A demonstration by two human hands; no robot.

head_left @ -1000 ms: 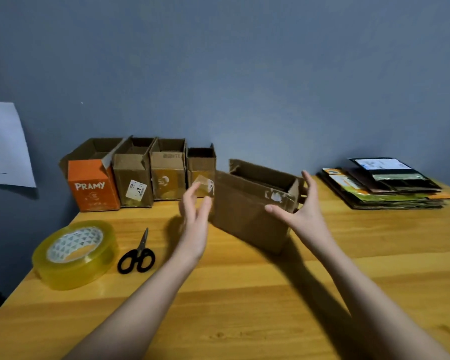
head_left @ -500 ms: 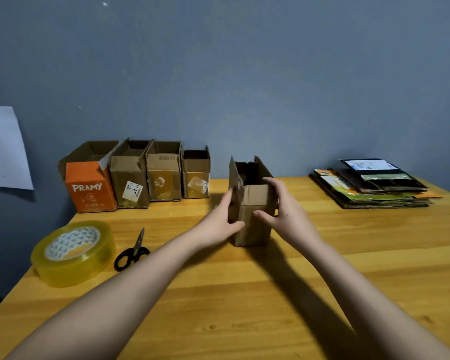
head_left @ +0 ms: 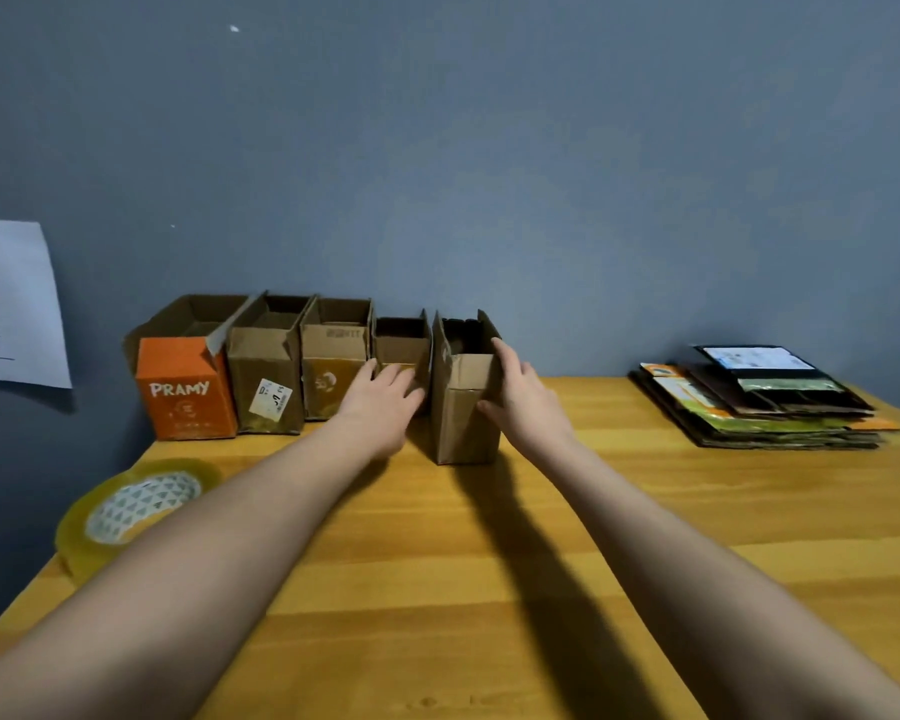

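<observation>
The tall cardboard box (head_left: 463,407) stood upright on the wooden table (head_left: 489,563), open at the top, directly between the two hands. The right hand (head_left: 523,402) gripped it: the fingers curled over the upper right edge and the thumb pressed against the front face. The left hand (head_left: 385,402) lay just to the left of the box with its fingers straight and relaxed, holding nothing. The fingertips pointed into the narrow gap beside the box's left wall, and whether they actually touched the cardboard could not be made out from this angle.

Right behind the left hand sat a small brown box (head_left: 401,345), partly covered by the knuckles, close beside the held box but apart from it. Further out to the left of that hand ran a row of open boxes against the wall: a brown box with a printed mark (head_left: 333,366), a brown box with a white sticker (head_left: 263,381), and an orange box (head_left: 180,392) lettered PRAMY. Near the left forearm, toward the table's edge, lay a roll of clear tape (head_left: 131,506). Well off to the right of the right hand rested a stack of flattened cartons (head_left: 759,402). A sheet of paper (head_left: 11,304) hung on the wall far to the left.
</observation>
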